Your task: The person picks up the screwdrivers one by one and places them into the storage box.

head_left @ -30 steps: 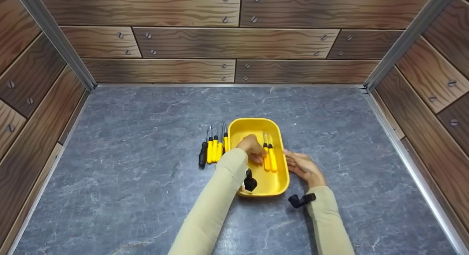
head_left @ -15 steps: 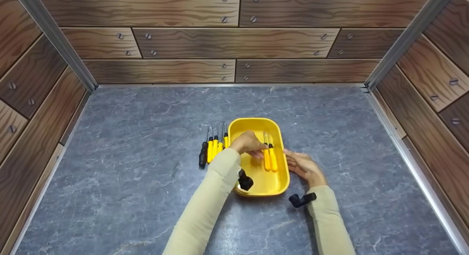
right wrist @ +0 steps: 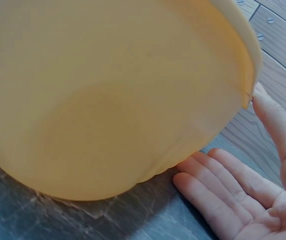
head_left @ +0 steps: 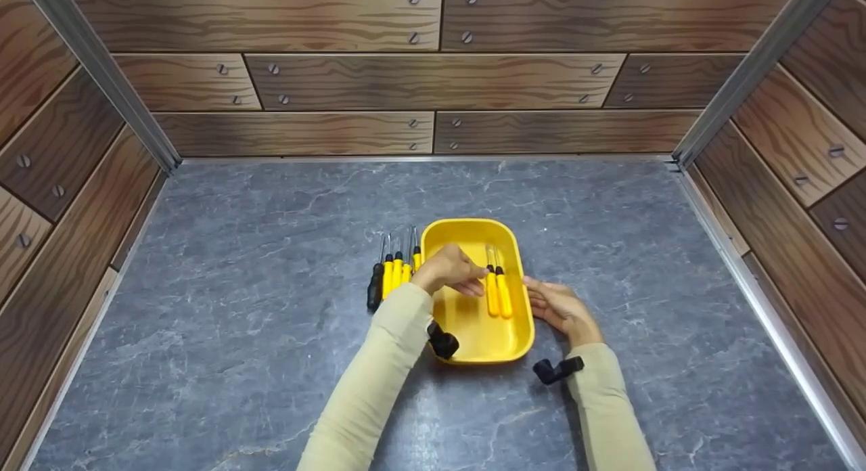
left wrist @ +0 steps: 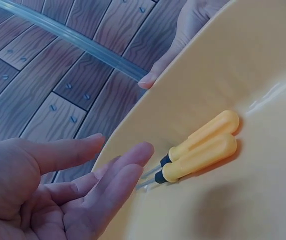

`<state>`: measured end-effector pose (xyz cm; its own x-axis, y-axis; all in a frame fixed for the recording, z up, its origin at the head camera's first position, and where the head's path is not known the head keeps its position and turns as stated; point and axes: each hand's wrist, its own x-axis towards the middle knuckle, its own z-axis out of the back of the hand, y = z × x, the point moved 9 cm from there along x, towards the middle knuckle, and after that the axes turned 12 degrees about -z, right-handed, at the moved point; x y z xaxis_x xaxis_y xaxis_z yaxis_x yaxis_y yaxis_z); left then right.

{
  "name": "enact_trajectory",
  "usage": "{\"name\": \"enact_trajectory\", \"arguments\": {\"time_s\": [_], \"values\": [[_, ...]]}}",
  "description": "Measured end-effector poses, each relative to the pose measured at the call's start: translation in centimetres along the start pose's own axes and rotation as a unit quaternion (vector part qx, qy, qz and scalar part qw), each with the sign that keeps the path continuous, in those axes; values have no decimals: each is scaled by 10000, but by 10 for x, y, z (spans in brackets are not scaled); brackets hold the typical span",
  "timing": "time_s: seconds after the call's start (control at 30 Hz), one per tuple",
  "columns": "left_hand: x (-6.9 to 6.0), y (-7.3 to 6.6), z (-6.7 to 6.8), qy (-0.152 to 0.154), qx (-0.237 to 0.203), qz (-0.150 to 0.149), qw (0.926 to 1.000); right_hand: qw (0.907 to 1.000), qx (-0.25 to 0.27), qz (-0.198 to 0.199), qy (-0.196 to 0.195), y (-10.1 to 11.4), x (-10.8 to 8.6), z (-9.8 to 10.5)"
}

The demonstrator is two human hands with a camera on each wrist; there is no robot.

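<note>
Two yellow-handled screwdrivers [head_left: 498, 295] lie side by side in the yellow tray [head_left: 480, 352], near its right wall. Over the tray, just left of them, is my left hand [head_left: 453, 269]. The left wrist view shows this left hand [left wrist: 67, 192] holding nothing, thumb and fingers apart, beside the shafts of the screwdrivers [left wrist: 200, 150]. My right hand [head_left: 561, 308] rests against the tray's right outer side. In the right wrist view the right hand's thumb [right wrist: 275, 117] touches the rim and its extended fingers [right wrist: 223, 192] lie by the lower wall.
Several screwdrivers stand in a row on the grey marbled surface left of the tray, one with a black handle [head_left: 375, 288] and others with yellow handles [head_left: 388, 278]; my left forearm partly covers them. Wood-patterned walls [head_left: 433, 82] with metal edges enclose the surface.
My left hand and forearm have moved left, away from the two screwdrivers in the tray, and the fingers have come off them. The right hand and the tray have stayed in place.
</note>
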<state>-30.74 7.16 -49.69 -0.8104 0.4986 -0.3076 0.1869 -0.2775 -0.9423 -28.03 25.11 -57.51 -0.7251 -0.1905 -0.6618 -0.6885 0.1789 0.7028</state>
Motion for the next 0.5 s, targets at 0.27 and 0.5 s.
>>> {"name": "enact_trajectory", "arguments": {"time_s": [0.27, 0.5], "values": [[-14, -2, 1, -93, -10, -294, 9995, 10000, -59, 26, 53, 0, 0, -1], [-24, 1, 8, -281, 101, -490, 9983, 10000, -68, 33, 53, -1, 1, -1]]}}
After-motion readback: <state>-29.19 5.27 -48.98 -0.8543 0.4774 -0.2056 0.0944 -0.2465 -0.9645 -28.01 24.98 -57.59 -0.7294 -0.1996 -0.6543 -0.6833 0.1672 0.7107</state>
